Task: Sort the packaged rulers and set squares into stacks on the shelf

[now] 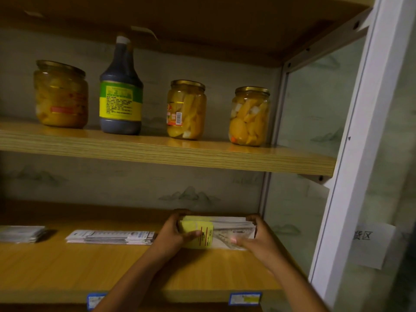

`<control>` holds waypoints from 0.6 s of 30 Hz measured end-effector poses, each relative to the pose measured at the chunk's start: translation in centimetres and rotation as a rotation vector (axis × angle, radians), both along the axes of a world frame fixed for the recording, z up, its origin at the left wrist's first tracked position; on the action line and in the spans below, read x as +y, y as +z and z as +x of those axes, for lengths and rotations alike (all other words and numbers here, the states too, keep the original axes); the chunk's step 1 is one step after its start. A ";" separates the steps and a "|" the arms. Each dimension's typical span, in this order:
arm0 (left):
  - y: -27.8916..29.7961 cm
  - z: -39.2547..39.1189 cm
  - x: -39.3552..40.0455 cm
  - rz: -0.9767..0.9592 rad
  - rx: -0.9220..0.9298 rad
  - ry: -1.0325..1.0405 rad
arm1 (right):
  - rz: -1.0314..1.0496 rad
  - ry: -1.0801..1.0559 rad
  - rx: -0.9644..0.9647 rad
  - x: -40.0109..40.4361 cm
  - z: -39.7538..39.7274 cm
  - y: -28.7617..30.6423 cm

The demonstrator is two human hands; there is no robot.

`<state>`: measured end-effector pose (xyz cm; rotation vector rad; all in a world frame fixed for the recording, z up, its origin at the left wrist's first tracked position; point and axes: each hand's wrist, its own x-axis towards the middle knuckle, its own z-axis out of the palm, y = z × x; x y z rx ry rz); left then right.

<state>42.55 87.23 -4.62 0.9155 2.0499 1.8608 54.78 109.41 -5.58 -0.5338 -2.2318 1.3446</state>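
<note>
Left hand (173,233) and right hand (252,235) both grip ends of packaged stack (222,228), yellow card leftward, on lower shelf (67,266). Ruler stack (110,237) just left of it. Best: square edges, set flat, keep gap.

Low in the frame, right of centre, a stack of packaged set squares (227,228) with yellow header cards lies on the lower shelf (67,266) near its right end. A flat stack of packaged rulers (110,237) lies left of centre, and another pale stack (21,233) sits at the far left edge.
</note>
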 end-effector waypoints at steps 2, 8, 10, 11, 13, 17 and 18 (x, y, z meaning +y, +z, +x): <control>-0.1 0.0 -0.1 0.025 -0.006 0.008 | -0.012 0.007 0.013 -0.1 0.1 0.1; 0.0 0.6 0.1 -0.102 -0.002 -0.048 | -0.054 0.075 0.028 0.0 -0.2 -0.2; 0.1 1.0 0.4 -0.125 -0.006 -0.078 | -0.076 0.094 0.014 0.1 -0.3 -0.3; 0.2 1.2 0.5 -0.116 -0.013 -0.079 | -0.093 0.097 0.017 0.1 -0.3 -0.4; 0.4 1.4 0.5 -0.112 -0.012 -0.074 | -0.113 0.100 0.041 0.1 -0.3 -0.3; 0.3 1.1 0.3 -0.086 0.020 -0.024 | -0.095 0.075 0.099 0.1 -0.5 -0.5; 0.3 1.1 0.2 -0.074 0.027 -0.014 | -0.090 0.066 0.097 0.1 -0.5 -0.4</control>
